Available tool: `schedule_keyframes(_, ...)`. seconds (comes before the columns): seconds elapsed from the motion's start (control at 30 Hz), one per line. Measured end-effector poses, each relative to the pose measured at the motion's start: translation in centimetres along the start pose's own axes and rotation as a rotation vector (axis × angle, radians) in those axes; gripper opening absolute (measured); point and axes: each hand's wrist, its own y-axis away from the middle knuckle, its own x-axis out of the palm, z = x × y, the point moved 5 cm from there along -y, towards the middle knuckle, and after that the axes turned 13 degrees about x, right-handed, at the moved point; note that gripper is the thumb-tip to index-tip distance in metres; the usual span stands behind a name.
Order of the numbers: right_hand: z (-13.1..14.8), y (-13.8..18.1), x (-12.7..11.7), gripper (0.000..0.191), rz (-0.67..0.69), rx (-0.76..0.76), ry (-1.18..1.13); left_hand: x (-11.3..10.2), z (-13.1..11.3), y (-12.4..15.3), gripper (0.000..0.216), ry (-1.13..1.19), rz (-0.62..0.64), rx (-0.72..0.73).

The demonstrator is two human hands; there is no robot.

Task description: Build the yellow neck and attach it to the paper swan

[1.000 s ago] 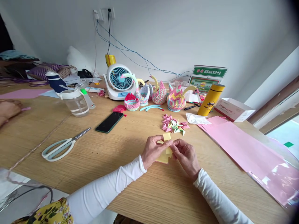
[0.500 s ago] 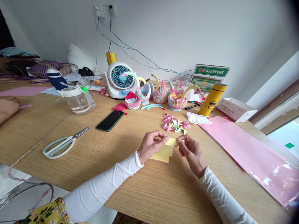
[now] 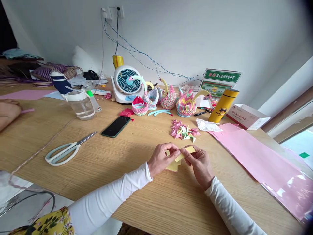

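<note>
A small strip of yellow paper (image 3: 185, 154) is pinched between my two hands, tilted above the wooden table. My left hand (image 3: 163, 159) closes on its left end with thumb and forefinger. On the other side, the thumb and fingers of my right hand (image 3: 198, 162) grip the strip. Beneath them lie more yellow paper pieces (image 3: 173, 166), partly covered by my left hand. Just beyond my hands sits a heap of folded pink, green and yellow paper pieces (image 3: 184, 131).
Scissors (image 3: 65, 152) and a phone (image 3: 116, 126) lie to the left. Folded-paper swans (image 3: 168, 98) and a fan (image 3: 128, 81) stand at the back. A yellow flask (image 3: 223, 106) and pink sheets (image 3: 256, 156) occupy the right. Another person's hand (image 3: 9, 112) rests at the far left.
The yellow strip has been lifted and turned to a slant. My hands have drawn closer together, uncovering a different part of the pieces below.
</note>
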Motion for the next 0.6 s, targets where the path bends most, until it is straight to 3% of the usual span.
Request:
schedule_keyframes(0.33, 0.4, -0.5, -2.2, 0.028, -0.197, -0.073, -0.080, 0.2, 0.6, 0.1, 0.023, 0.144, 0.002, -0.064)
schedule_keyframes(0.6, 0.3, -0.8, -2.3, 0.027, -0.233, -0.081, -0.214, 0.3, 0.8, 0.2, 0.025, 0.199, -0.014, -0.106)
